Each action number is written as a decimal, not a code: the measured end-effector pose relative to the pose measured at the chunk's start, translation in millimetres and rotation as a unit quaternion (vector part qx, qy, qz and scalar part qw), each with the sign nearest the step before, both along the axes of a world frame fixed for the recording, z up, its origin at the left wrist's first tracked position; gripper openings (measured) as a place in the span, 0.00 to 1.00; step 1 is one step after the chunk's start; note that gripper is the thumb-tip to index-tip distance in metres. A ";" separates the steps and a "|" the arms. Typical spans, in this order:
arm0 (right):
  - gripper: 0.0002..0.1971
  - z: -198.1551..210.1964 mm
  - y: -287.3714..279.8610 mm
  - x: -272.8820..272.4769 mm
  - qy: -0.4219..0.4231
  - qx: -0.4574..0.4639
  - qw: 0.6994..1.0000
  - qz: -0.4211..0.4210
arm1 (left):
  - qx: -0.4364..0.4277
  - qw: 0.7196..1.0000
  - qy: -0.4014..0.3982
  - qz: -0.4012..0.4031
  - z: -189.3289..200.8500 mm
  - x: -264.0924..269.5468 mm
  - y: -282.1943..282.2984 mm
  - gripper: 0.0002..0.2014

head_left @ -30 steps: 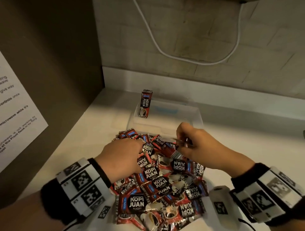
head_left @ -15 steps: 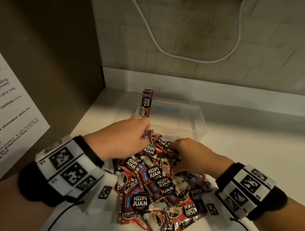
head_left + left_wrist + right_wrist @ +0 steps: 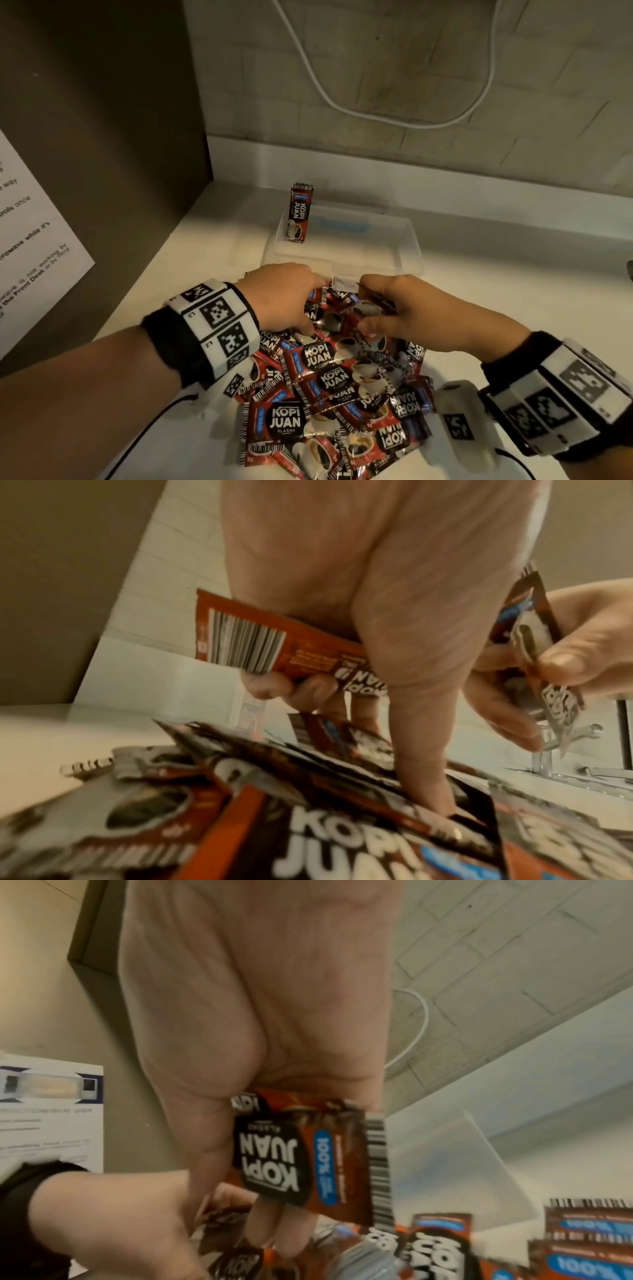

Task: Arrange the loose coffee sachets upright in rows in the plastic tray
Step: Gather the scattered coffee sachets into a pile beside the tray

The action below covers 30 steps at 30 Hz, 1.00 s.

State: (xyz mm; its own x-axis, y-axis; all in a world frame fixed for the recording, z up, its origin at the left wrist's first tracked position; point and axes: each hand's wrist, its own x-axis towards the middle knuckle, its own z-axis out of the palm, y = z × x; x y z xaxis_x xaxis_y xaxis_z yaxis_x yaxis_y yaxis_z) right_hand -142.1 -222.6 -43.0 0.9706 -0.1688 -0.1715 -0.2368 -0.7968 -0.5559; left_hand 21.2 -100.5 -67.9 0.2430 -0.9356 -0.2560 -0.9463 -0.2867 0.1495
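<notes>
Gripping one Kopi Juan sachet (image 3: pixel 274 645) across its palm with curled fingers, the left hand (image 3: pixel 277 301) is hovering over the far left edge of the sachet heap (image 3: pixel 329 394), its thumb reaching down into the pile in the left wrist view. The right hand (image 3: pixel 421 318) is working just beside it at the far right edge of the heap, its fingers curling round another Kopi Juan sachet (image 3: pixel 308 1156) with the printed face toward the wrist camera. The heap is lying loose and overlapping on the pale countertop (image 3: pixel 212 260), too tangled for a sure count, though more than a dozen packets are showing. One clear plastic tray (image 3: pixel 407 240) is sitting just beyond the hands, and a single upright sachet (image 3: pixel 299 217) is standing in its far left corner. One white cable (image 3: pixel 342 106) is looping across the tiled wall behind, and one printed notice (image 3: pixel 34 240) is hanging on the brown panel at the left.
</notes>
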 end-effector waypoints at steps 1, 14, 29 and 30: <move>0.16 1.7 2.1 -1.2 -0.002 0.000 1.000 0.010 | -0.006 1.000 0.000 -0.001 2.1 -0.5 0.1 0.27; 0.29 -33.9 35.8 6.9 0.078 -0.162 0.973 0.143 | 0.036 0.996 0.083 0.012 25.5 1.1 25.6 0.16; 0.11 5.1 0.6 -15.0 -0.077 0.008 0.996 -0.040 | -0.041 0.995 0.084 0.039 -14.2 -37.1 21.8 0.34; 0.09 6.1 -4.8 -17.4 -0.086 0.013 0.994 -0.065 | -0.031 0.996 0.070 0.035 -13.4 -39.1 20.2 0.36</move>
